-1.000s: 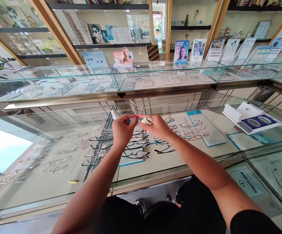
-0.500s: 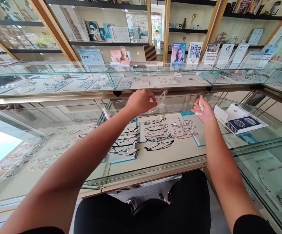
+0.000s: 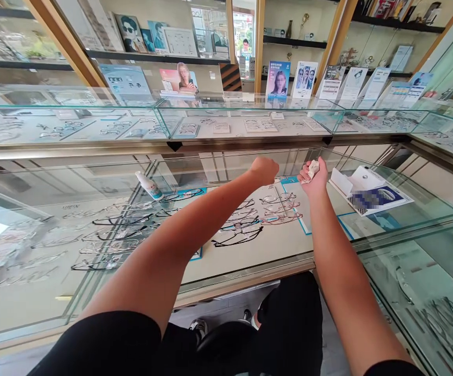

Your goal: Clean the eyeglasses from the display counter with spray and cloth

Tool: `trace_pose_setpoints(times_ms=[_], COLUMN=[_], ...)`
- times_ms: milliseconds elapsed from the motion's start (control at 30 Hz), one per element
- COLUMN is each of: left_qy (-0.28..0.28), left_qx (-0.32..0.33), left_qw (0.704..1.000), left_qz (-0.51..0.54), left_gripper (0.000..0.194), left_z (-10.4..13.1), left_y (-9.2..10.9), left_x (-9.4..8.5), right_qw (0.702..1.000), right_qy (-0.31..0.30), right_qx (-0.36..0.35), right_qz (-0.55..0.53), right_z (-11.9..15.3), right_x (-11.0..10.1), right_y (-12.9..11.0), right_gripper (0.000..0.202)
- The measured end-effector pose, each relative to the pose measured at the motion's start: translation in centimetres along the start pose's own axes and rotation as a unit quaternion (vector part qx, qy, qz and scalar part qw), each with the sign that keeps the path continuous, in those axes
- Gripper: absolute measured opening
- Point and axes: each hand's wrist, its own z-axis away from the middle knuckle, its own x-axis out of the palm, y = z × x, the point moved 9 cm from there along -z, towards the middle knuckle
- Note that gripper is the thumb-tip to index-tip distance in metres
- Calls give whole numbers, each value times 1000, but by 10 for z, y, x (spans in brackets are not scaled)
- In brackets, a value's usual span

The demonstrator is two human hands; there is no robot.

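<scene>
My left hand (image 3: 264,170) is closed, its back towards me, above the middle of the glass counter; its fingertips are turned away, and what they hold, if anything, is hidden. Close on its right, my right hand (image 3: 316,177) is closed around a crumpled white cloth (image 3: 313,168), palm side up. Below the hands lie rows of eyeglasses: black-framed eyeglasses (image 3: 238,237) at the front and pinkish eyeglasses (image 3: 283,216) to the right. My left forearm covers part of the rows. More dark-framed eyeglasses (image 3: 111,235) lie to the left of that arm.
A white spray bottle (image 3: 149,186) stands at the left rear of the counter. An opened white box (image 3: 371,190) lies right of my right hand. Behind runs a raised glass display case (image 3: 211,137) with leaflets (image 3: 277,81) on top. A lower case (image 3: 426,292) stands at right.
My left hand has moved right, closer to the right hand. The clear-framed eyeglasses seen in its fingers before are out of sight. The view has shifted, uncovering the spray bottle.
</scene>
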Motion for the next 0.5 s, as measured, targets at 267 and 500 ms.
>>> trace_pose_setpoints(times_ms=[267, 500], left_qy=[-42, -39], left_qx=[11, 17], left_qw=[997, 998], left_qz=[-69, -56], left_gripper=[44, 31], left_z=[2, 16], left_y=[13, 23], left_x=[33, 21], right_qw=[999, 999], right_qy=[-10, -14], right_qx=[-5, -6], right_qz=[31, 50], right_z=[-2, -3], right_x=[7, 6], right_y=[3, 3], right_gripper=[56, 58])
